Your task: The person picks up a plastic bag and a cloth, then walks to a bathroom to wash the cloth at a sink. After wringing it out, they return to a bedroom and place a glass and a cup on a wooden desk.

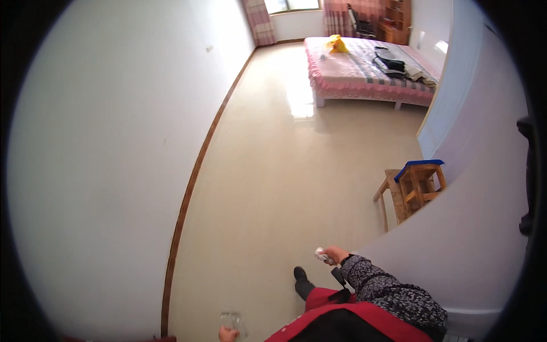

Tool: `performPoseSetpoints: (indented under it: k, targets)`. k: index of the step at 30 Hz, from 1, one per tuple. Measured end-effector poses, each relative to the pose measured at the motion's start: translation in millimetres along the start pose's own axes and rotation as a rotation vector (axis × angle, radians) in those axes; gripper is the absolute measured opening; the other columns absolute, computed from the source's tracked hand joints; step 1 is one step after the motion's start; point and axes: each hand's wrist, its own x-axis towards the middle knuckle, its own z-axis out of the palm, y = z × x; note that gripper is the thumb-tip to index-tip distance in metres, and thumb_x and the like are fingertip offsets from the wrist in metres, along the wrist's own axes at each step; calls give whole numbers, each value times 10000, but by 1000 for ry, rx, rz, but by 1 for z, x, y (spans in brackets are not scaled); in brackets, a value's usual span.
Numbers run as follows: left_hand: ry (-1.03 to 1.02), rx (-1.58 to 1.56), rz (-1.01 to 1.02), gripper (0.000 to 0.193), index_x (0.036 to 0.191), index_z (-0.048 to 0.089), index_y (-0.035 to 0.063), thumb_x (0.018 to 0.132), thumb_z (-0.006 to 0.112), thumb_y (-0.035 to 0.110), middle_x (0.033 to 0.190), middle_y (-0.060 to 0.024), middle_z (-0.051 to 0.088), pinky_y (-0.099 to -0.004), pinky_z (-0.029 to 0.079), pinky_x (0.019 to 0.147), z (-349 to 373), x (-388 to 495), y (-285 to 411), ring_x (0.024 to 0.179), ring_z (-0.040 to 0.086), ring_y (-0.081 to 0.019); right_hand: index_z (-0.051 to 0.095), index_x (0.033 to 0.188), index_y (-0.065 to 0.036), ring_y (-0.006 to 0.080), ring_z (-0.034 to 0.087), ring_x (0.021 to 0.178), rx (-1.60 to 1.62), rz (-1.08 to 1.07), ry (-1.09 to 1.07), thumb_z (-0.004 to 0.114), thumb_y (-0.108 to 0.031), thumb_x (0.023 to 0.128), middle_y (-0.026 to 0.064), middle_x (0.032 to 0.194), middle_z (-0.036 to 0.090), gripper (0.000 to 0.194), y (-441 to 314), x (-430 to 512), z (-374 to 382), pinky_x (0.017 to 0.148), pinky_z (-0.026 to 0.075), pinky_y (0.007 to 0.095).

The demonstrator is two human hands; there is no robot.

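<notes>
At the lower edge of the view, my left hand (227,334) grips a clear see-through container (233,319), glass or plastic; the wrist is cut off by the frame. My right hand (336,254), in a dark floral sleeve (384,284), is closed around a crumpled white cloth or tissue (321,255). Both hands are held over the pale glossy floor (256,213), well apart from each other. Below my right hand a dark shoe (300,273) shows beside a red apron (324,297).
A white wall with brown skirting (201,158) runs along the left. To the right, a small wooden stool with a blue cover (421,163) stands on a wooden bench (395,188). Farther off, a pink-covered bed (342,72) holds a yellow bag (337,44) and dark clothing (389,67).
</notes>
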Motion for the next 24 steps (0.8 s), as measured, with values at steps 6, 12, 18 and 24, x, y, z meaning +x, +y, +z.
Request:
performPoseSetpoints:
  k: [6, 12, 18, 24]
  targets:
    - [12, 218, -52, 235, 704, 493, 34, 516, 628, 76, 613, -115, 563, -381, 462, 519, -39, 132, 77, 535, 556, -254, 599, 889, -24, 216, 567, 681, 368, -1, 328, 605, -153, 742, 105, 773, 593, 196, -65, 52, -71, 514, 438, 346]
    - [33, 285, 47, 238, 749, 504, 33, 555, 616, 113, 677, -129, 568, -389, 458, 558, -29, 279, 223, 602, 556, -278, 576, 872, 3, 204, 549, 622, 309, -63, 327, 612, -174, 751, 123, 785, 576, 217, -201, 88, -85, 467, 415, 302]
    - [3, 344, 211, 249, 794, 515, 33, 594, 604, 150, 741, -144, 573, -398, 454, 597, -15, 459, 355, 668, 556, -302, 606, 769, 3, 218, 559, 573, 368, -121, 383, 636, -184, 725, 126, 672, 580, 195, -255, 153, -117, 432, 425, 354]
    - [-17, 346, 302, 267, 839, 526, 32, 633, 593, 187, 805, -158, 578, -406, 450, 636, 6, 629, 495, 735, 556, -327, 643, 717, -10, 288, 608, 629, -618, 136, 867, 605, -255, 699, 180, 736, 618, 248, -321, 122, -142, 596, 473, 396]
